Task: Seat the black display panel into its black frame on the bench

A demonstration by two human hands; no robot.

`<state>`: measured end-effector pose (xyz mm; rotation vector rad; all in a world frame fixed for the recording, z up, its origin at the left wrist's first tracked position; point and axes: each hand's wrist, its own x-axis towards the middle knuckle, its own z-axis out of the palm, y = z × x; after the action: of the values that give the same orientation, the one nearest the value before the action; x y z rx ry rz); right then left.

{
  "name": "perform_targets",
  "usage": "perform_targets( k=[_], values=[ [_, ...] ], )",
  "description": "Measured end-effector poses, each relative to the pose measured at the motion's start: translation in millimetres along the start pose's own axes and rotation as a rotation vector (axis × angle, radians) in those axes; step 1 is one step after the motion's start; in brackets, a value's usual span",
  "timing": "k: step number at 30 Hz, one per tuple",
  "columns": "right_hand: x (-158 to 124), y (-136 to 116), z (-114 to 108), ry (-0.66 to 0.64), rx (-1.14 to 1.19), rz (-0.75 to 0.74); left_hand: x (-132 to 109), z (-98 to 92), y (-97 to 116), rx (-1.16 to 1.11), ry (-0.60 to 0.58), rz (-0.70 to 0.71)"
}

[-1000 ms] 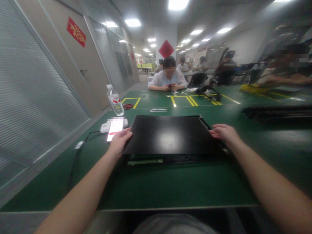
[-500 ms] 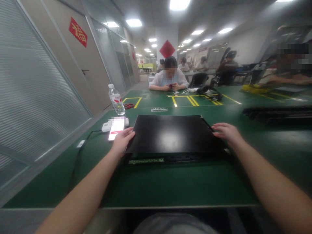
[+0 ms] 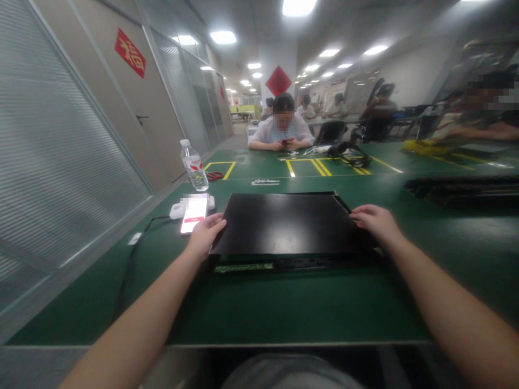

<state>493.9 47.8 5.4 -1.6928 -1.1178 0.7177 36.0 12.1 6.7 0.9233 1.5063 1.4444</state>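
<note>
A flat black cover panel lies on top of a low black chassis on the green table in front of me. My left hand grips the panel's left edge, thumb on top. At the right edge my right hand holds the panel, fingers curled over its far corner. A green circuit board strip shows under the panel's near edge.
A lit phone lies on a white charger left of the panel, with a black cable trailing toward me. A water bottle stands behind it. Another black chassis lies at the right. People sit at the far side.
The panel's near-left corner has shifted slightly to the right and settled lower over the chassis. Both hands stayed on its edges.
</note>
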Motion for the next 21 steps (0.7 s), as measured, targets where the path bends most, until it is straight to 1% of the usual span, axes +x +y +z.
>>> perform_targets(
  k=[2, 8, 11, 15, 18, 21],
  values=[
    [2.6, 3.6, -0.3, -0.003, -0.067, -0.018, 0.1, 0.2, 0.0, -0.004, -0.002, -0.004],
    [7.7, 10.5, -1.1, 0.001, -0.167, -0.074, 0.0, 2.4, -0.6, 0.014, 0.003, -0.001],
    [8.0, 11.9, -0.9, 0.006, -0.286, -0.115, 1.1, 2.3, -0.9, 0.01, -0.004, -0.011],
    [6.4, 11.0, -1.4, 0.016, -0.415, -0.174, 3.0, 0.7, -0.6, -0.041, -0.027, -0.045],
    [5.5, 10.1, -2.0, 0.016, -0.448, -0.206, 2.9, -0.2, 1.0, -0.109, -0.049, -0.071],
    [5.6, 10.6, -2.3, 0.013, -0.473, -0.204, 1.0, -0.2, 2.3, -0.171, -0.09, -0.082]
  ],
)
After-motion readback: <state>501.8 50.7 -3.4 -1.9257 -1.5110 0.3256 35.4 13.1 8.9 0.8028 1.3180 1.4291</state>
